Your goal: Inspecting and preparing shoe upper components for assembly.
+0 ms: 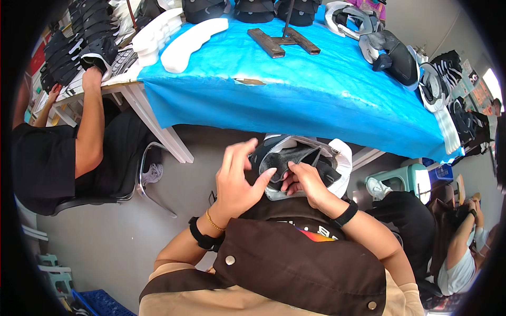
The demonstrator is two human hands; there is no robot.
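A padded piece (296,154) with grey fleecy lining, black trim and a white outer side rests at my lap, just below the table edge; it looks like a helmet liner. My right hand (310,185) is closed at its opening, with thumb and fingers pinching the grey lining. Beside it, my left hand (235,181) is held with fingers apart, the thumb close to the lining's near edge and nothing in its grasp. The underside of the padded piece is hidden by my hands and brown apron (295,258).
A blue-covered table (316,84) stands ahead, bearing white curved foam pieces (192,45), an H-shaped metal stand (283,41) and more grey-black padded pieces (390,55). On the left a person (47,158) sits handling a black piece. Another person and a pale green stool (403,179) are at right.
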